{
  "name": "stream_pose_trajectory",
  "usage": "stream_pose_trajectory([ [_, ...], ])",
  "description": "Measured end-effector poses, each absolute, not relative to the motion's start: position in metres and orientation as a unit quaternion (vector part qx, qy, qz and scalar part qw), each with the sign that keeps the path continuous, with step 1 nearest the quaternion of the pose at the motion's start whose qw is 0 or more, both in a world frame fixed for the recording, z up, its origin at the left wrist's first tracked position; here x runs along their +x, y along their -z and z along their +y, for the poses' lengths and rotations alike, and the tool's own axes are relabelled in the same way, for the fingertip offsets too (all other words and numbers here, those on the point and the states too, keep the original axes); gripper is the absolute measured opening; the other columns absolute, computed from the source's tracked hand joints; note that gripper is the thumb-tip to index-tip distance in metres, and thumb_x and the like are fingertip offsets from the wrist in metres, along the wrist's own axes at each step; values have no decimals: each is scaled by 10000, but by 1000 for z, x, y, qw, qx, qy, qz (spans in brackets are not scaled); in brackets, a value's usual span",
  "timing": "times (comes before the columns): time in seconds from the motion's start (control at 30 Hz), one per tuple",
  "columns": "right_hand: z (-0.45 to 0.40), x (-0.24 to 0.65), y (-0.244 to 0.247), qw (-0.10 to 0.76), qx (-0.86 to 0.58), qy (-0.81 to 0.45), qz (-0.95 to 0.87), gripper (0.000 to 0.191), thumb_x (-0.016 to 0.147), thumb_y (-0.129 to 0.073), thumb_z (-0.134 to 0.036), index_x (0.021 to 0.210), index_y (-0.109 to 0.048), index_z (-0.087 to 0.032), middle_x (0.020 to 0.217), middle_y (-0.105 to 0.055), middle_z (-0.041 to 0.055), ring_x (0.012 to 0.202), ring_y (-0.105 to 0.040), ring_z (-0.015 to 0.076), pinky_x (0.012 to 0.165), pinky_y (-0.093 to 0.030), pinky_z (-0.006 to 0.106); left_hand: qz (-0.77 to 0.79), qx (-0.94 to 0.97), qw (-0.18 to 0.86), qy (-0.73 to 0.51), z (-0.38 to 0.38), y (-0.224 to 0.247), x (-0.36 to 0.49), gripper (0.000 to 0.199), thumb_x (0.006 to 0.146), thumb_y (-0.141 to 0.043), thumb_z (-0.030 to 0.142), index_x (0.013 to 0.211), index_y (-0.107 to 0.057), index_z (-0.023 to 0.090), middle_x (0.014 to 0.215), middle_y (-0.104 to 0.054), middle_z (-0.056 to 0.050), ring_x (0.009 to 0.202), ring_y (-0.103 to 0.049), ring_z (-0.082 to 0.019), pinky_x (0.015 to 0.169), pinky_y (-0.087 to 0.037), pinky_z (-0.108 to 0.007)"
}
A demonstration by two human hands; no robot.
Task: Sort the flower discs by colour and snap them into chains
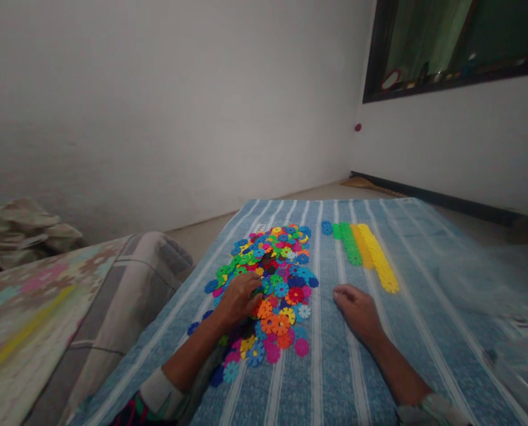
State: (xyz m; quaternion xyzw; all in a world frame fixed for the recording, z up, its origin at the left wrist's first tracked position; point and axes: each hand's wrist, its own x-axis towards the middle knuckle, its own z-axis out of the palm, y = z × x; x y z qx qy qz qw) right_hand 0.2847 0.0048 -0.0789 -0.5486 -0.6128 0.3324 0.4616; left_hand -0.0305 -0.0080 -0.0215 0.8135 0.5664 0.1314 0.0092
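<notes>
A heap of flower-shaped plastic discs (282, 289) in many colours is spread over the striped cloth. My left hand (241, 299) dips into the heap's left side, its fingers curled down among the discs; whatever is between the fingertips is hidden. To the right of the heap, my right hand (359, 310) rests low over the cloth. Its fingers are bent together, and no disc shows in them. Beyond that hand lie overlapping rows of discs: a green row (350, 245), an orange-yellow row (362, 247) and a longer yellow row (379, 260). A short blue group (327, 228) sits at their left.
The blue-and-white striped cloth (335, 378) covers the surface. Clear plastic packaging (519, 361) lies at the right edge. On the left stands a surface with a patterned cover (37, 284) and a yellow strip (28, 331). A white wall (179, 106) rises behind, with a dark-framed window at upper right.
</notes>
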Motion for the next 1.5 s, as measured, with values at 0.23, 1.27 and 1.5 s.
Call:
stream_pose_trajectory([
  [0.23, 5, 286, 79, 463, -551, -334, -609, 301, 753, -558, -421, 777, -728, -174, 679, -693, 29, 648, -616, 193, 637, -456, 289, 570, 811, 49, -124, -29, 14, -25, 150, 836, -554, 250, 866, -693, 201, 1234, -634, -100, 1196, -547, -245, 1045, -443, -393],
  [1.27, 4, 287, 79, 451, -556, -347, -605, 292, 759, -568, -421, 800, -722, -176, 710, -702, 36, 690, -630, 205, 683, -465, 302, 589, 800, 84, -78, -29, 16, -14, 361, 801, -642, 479, 1043, -706, 219, 1444, -490, -110, 1346, -422, -313, 1120, -357, -454],
  [1.5, 4, 287, 78, 450, -550, -352, -609, 295, 768, -558, -423, 786, -721, -178, 717, -703, 38, 689, -624, 203, 664, -464, 294, 591, 802, 13, -89, 9, 21, -5, 254, 842, -542, 234, 1036, -691, 166, 1344, -554, -148, 1292, -476, -281, 1107, -379, -418],
])
